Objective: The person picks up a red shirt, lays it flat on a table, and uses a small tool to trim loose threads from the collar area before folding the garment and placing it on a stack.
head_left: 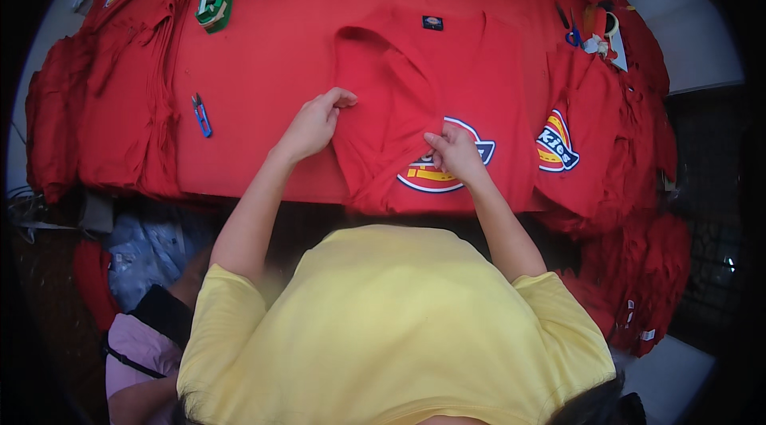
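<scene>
On your far left, a stack of red shirts (128, 106) lies on the red-topped table (267, 66). Next come the blue snips (202, 116), with the green tape dispenser (214, 6) beyond them. Your left hand (317, 120) bends its fingers over the left side of the red shirt (503, 78); whether it grips cloth, you can't tell from here. That shirt lies in front of you, neck away, its left part bunched inward over some of the round badge (435, 179). Your right hand (456, 155) seems to pinch a fold there, thumb and fingers close together. Farther right are blue-handled scissors (573, 35) and another pile of shirts (610, 138). The step in hand looks like turning that side inward; the next move calls for keeping the pinch and smoothing the creases flat.
</scene>
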Tool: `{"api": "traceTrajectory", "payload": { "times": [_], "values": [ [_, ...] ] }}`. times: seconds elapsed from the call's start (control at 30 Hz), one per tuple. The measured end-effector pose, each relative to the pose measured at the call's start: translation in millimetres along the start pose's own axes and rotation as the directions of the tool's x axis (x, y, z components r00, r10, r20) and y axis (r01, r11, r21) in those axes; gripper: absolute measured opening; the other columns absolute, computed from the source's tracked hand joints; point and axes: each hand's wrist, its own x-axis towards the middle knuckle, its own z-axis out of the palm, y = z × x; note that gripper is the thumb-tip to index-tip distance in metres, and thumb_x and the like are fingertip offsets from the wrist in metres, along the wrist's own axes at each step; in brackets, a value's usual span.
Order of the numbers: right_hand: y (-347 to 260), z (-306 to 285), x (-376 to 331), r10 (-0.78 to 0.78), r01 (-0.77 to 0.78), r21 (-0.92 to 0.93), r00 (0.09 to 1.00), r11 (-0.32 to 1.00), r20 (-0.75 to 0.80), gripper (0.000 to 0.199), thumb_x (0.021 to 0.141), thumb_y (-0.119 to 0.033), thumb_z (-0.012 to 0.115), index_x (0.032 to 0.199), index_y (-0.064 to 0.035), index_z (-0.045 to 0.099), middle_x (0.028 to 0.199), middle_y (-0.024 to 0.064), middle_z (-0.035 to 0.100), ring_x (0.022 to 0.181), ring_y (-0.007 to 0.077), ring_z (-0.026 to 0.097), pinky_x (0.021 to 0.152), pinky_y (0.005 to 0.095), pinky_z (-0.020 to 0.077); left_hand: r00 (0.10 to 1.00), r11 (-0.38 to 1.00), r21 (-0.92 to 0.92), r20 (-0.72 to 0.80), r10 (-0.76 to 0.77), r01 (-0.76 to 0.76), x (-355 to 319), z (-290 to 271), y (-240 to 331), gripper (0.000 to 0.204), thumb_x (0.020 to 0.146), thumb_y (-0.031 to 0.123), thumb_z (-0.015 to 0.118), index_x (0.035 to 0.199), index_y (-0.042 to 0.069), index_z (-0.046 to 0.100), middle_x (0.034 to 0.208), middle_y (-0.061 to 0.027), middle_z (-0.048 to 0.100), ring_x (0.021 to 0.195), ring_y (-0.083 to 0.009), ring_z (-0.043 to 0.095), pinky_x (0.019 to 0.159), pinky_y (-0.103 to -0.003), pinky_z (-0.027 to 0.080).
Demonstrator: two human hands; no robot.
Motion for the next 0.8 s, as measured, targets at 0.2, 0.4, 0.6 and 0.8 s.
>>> {"api": "traceTrajectory", "payload": {
  "times": [0.2,0.4,0.6,0.8],
  "values": [
    [-7.5,0.3,-5.2,0.006,-0.007,-0.012,1.000,1.000,-0.029,0.021,0.092,-0.020,0.057,0.089,0.0008,0.055,0.061,0.0059,0.058,0.045,0.0092,0.054,0.041,0.0225,0.0421,0.966,0.876,0.434,0.233,0.116,-0.210,-11.5,9.0,32.2,0.021,0.082,0.014,0.062,0.102,0.007,0.060,0.099,-0.0097,0.060,0.097,-0.0280,0.053,0.088,-0.038,0.041],
    [-14.3,-2.3,-25.7,-0.399,0.417,-0.136,0.906,0.899,0.143,0.028,0.092,-0.022,0.057,0.108,0.0004,0.055,0.113,0.0142,0.052,0.098,0.0267,0.059,0.084,0.0357,0.0488,0.954,0.715,0.644,0.278,0.111,-0.271,-37.9,39.1,47.9,0.028,0.071,0.024,0.074,0.090,0.006,0.061,0.094,-0.0092,0.057,0.093,-0.0269,0.051,0.082,-0.039,0.039],
    [17.1,-98.1,-70.7,-0.378,-0.024,-0.666,0.808,0.745,-0.452,0.032,0.088,-0.020,0.061,0.114,-0.0033,0.054,0.105,0.0175,0.056,0.096,0.0336,0.058,0.081,0.0391,0.0473,0.974,0.909,0.356,-0.025,-0.224,0.218,-92.9,-35.6,9.5,0.023,0.075,0.014,0.072,0.090,0.001,0.060,0.086,-0.0089,0.054,0.086,-0.0243,0.055,0.077,-0.036,0.045],
    [48.4,-122.8,-88.6,-0.114,-0.272,-0.663,0.871,0.698,-0.477,0.025,0.083,-0.019,0.066,0.096,-0.0027,0.051,0.092,0.0143,0.058,0.089,0.0333,0.059,0.073,0.0419,0.0477,0.863,0.832,-0.240,0.063,-0.501,0.500,-120.4,-58.2,-14.7,0.014,0.084,0.002,0.062,0.095,0.001,0.054,0.084,-0.0036,0.059,0.076,-0.0093,0.056,0.071,-0.023,0.046]
  ]
}}
